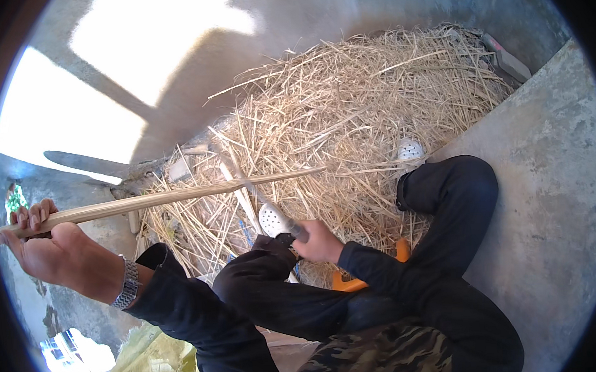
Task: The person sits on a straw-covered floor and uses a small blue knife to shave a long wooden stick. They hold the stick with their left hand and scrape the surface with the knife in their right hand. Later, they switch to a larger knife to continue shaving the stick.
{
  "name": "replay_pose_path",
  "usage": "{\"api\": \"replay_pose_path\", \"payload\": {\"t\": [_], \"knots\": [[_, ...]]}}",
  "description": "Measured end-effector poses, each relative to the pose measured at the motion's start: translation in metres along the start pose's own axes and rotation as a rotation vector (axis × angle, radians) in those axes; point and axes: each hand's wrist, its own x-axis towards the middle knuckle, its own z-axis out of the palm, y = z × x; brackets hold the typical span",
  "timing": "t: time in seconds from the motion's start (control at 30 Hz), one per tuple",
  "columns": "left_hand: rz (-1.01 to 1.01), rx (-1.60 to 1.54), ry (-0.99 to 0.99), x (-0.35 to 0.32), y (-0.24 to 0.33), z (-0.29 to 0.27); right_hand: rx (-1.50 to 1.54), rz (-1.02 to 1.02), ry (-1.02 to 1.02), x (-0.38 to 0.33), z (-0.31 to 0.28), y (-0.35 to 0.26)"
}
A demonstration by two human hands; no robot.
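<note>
My left hand (44,247) is raised at the left, its fingers wrapped round the thick end of a long pale wooden stick (139,203). The stick reaches across to the right and tapers to a thin tip above the straw. In my right hand (320,241), low in front of my legs, is the grey handle of a cutting tool (292,226). Motion smears its narrow blade, which crosses the stick near the thin end; whether it bites into the wood I cannot tell. A silver watch band (128,283) circles my left wrist.
Dry straw-like shavings (348,110) cover the floor ahead, around my white clogs (409,150). Concrete walls (537,169) stand close on the right and behind the heap. An orange-handled object (347,283) lies by my lap, and a yellowish sack (153,362) at lower left.
</note>
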Motion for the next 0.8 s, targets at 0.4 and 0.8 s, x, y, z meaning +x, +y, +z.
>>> {"api": "replay_pose_path", "payload": {"t": [0.4,0.8], "knots": [[-0.051,-0.036,0.191,-0.013,-0.008,0.025,-0.211,0.097,0.120,-0.002,-0.018,0.055],[0.000,-0.163,0.077,-0.049,0.028,0.053,-0.177,-0.065,0.056,-0.011,-0.012,-0.030]]}}
